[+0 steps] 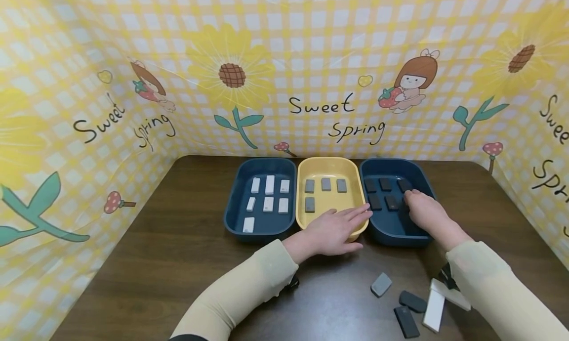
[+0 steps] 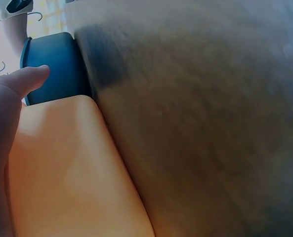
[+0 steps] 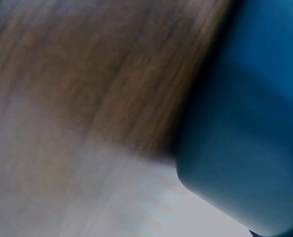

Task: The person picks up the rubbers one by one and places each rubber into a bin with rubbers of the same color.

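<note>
My left hand (image 1: 335, 231) lies with straight fingers over the front right part of the yellow tray (image 1: 303, 165); its thumb (image 2: 35, 79) shows in the left wrist view. My right hand (image 1: 424, 210) reaches into the right blue tray (image 1: 420, 239). Its curled fingertips meet a small black rectangular block (image 1: 403, 185) at the back of that tray; the fingertips' undersides are hidden. Other black blocks (image 1: 391, 203) stand in rows to its left. The yellow tray holds several grey blocks (image 1: 326, 184). In the right wrist view only the blue tray's outer wall (image 3: 240, 148) shows, not the hand.
A left blue tray (image 1: 228, 222) holds several white blocks (image 1: 269, 184). On the brown table (image 1: 146, 262), near the right forearm, lie a grey block (image 1: 381, 284), two dark blocks (image 1: 406, 322) and white bars (image 1: 433, 309). A patterned yellow cloth (image 1: 275, 44) hangs behind.
</note>
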`<state>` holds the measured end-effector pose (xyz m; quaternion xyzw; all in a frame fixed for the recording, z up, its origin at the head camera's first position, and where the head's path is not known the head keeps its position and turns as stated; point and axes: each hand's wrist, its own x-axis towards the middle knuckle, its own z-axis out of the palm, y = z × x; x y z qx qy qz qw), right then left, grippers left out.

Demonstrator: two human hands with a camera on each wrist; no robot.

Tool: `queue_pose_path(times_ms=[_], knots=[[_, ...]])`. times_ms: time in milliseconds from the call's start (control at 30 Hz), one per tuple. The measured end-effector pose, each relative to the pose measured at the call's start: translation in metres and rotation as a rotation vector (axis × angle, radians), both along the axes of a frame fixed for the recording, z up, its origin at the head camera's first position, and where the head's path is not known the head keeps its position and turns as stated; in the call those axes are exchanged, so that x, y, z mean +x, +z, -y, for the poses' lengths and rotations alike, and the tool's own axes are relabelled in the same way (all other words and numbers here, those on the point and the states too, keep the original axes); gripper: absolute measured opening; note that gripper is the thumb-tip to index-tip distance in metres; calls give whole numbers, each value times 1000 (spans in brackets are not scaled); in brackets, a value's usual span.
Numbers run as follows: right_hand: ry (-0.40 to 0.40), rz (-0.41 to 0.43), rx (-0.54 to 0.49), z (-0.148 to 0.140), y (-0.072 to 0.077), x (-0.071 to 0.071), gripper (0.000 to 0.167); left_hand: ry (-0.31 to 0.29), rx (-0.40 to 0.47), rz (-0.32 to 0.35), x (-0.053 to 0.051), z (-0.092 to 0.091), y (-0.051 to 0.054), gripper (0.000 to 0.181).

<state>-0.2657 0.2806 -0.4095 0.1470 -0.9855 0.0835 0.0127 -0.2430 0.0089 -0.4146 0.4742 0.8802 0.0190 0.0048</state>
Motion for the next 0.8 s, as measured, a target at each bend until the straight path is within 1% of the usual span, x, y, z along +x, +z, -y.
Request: queue_pose_path(times_ms=[133,267,367,467,533,667,800], knots=[[-9,6,-11,0,0,2,9,-4,-2,-5,1,-1,0,77],[-17,22,-18,-1,2,7,12,-7,-4,-10,2,-2,-1,77],[-18,23,-36,0,5,12,15,-5,1,-6,3,-2,-1,77],[-3,-1,-62,2,11,18,16,-1,7,-2,3,-1,-1,77],[9,-16,-78,4,16,24,17,0,8,-2,2,0,-1,77],[44,-57,-104,8,25,41,22,-3,-7,-17,2,1,2,78],[82,-133,-104,18,31,59,29,2,-7,-57,7,6,4,78]])
